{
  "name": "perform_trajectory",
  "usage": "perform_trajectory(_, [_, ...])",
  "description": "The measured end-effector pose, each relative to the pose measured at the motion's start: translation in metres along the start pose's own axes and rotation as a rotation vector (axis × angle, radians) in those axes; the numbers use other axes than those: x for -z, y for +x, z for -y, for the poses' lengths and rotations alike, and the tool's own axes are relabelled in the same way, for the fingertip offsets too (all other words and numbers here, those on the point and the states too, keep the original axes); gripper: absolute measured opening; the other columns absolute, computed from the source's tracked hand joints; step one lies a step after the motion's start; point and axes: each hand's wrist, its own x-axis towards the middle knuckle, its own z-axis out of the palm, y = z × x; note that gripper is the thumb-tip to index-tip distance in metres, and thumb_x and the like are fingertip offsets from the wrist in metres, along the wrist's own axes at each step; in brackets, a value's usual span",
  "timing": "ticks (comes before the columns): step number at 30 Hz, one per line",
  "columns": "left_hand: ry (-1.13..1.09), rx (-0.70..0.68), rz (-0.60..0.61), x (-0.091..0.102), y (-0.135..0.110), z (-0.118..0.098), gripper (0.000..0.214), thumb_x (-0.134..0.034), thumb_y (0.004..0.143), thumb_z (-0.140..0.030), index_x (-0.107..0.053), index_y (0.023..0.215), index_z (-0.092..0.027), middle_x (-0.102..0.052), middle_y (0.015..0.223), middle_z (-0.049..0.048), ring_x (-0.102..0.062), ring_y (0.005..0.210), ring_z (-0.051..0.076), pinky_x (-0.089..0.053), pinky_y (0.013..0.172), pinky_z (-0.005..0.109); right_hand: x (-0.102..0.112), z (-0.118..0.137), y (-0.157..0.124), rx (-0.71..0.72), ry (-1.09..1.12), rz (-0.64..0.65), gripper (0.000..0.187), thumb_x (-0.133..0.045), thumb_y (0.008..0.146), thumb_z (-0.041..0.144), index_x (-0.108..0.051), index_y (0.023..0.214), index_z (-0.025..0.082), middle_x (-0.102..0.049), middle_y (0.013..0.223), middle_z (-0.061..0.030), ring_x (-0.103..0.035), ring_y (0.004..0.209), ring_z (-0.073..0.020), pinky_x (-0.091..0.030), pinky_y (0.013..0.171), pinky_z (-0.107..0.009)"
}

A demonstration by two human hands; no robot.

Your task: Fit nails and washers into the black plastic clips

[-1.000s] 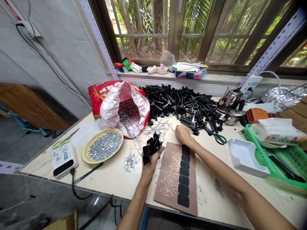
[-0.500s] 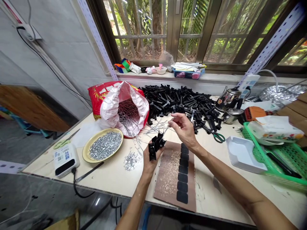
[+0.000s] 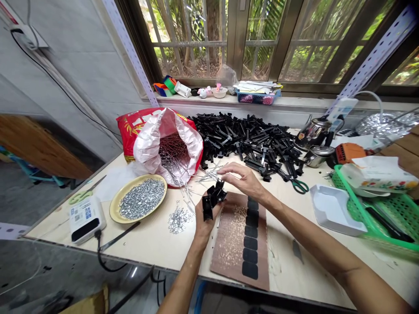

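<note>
Left hand [image 3: 203, 222] closed around a few black parts [image 3: 208, 207], held up just off the left edge of the brown board [image 3: 225, 266], near its far end. Right hand [image 3: 245, 182] is just right of and beyond them, palm down, fingers bent and reaching left over the loose metal rods [image 3: 209, 175] — can't tell if anything thin is pinched in the fingertips.

Board lies flat on the table [image 3: 147, 255], near its front edge, pale flecks on the left part, column of black squares [image 3: 250, 243] down the right; right forearm passes over the table beyond its far right corner.

Left of the left hand: small heap of washers [image 3: 179, 219], then a yellow plate [image 3: 113, 211] full of more washers. Behind the plate, a red and white bag [image 3: 127, 135] lies with its mouth toward the person, rods inside and spilling out. Big pile of similar black pieces [image 3: 248, 135] along the back — green-handled scissors [image 3: 299, 186] at its right end.
</note>
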Motion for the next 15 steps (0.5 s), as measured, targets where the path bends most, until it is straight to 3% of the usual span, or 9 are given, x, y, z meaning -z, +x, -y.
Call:
perform_trajectory(2, [-0.002,0.013,-0.018,0.002,-0.002,0.0,0.03,-0.078,0.061,-0.019,-0.069,0.09,-0.021,-0.071,0.09,0.003,-0.063,0.094,0.024,-0.046,0.087,0.031,0.005,-0.014,0.006,-0.072,-0.1,0.0,0.029,-0.044,0.094,0.037,-0.065,0.106,0.021,-0.066,0.107,-0.0045,-0.06,0.1,-0.0158,-0.046,0.088,-0.03])
perform_trajectory(4, [-0.005,0.004,-0.049,0.003,-0.004,-0.001,0.03,-0.078,0.062,-0.02,-0.069,0.09,-0.021,-0.071,0.092,0.0036,-0.062,0.096,0.025,-0.047,0.088,0.032,0.006,-0.034,0.011,-0.243,-0.345,-0.006,0.031,-0.039,0.096,0.034,-0.065,0.107,0.019,-0.065,0.107,-0.0059,-0.06,0.099,-0.0156,-0.045,0.086,-0.027])
perform_trajectory(6, [0.006,-0.008,-0.081,0.003,-0.006,-0.003,0.03,-0.079,0.061,-0.019,-0.07,0.089,-0.021,-0.071,0.091,0.0033,-0.063,0.095,0.023,-0.047,0.087,0.03,0.002,-0.056,0.014,-0.437,-0.611,0.032,0.025,-0.047,0.092,0.029,-0.067,0.098,0.015,-0.064,0.105,-0.0091,-0.06,0.095,-0.0177,-0.044,0.084,-0.027])
perform_trajectory(8, [-0.01,-0.005,-0.106,0.003,-0.006,-0.006,0.029,-0.08,0.06,-0.018,-0.07,0.087,-0.02,-0.071,0.089,0.0033,-0.064,0.092,0.022,-0.047,0.084,0.028,-0.004,-0.073,0.013,-0.553,-0.742,0.078,0.016,-0.054,0.086,0.021,-0.067,0.089,0.011,-0.064,0.102,-0.0128,-0.059,0.095,-0.0209,-0.043,0.083,-0.029])
perform_trajectory(12, [-0.061,0.042,-0.155,0.002,-0.001,-0.009,0.029,-0.077,0.064,-0.026,-0.071,0.092,-0.019,-0.071,0.089,0.0041,-0.064,0.085,0.02,-0.047,0.071,0.026,-0.007,-0.074,0.009,-0.549,-0.766,0.057,0.018,-0.049,0.087,0.016,-0.064,0.094,0.011,-0.065,0.097,-0.0131,-0.059,0.094,-0.0216,-0.043,0.082,-0.031])
perform_trajectory(15, [0.0,0.054,-0.114,0.002,0.006,-0.008,0.031,-0.074,0.067,-0.033,-0.069,0.095,-0.019,-0.071,0.09,0.0033,-0.063,0.083,0.019,-0.047,0.069,0.026,0.001,-0.046,0.007,-0.365,-0.548,-0.117,0.035,-0.046,0.091,0.022,-0.049,0.125,0.016,-0.065,0.088,-0.0048,-0.061,0.08,-0.0165,-0.046,0.077,-0.03])
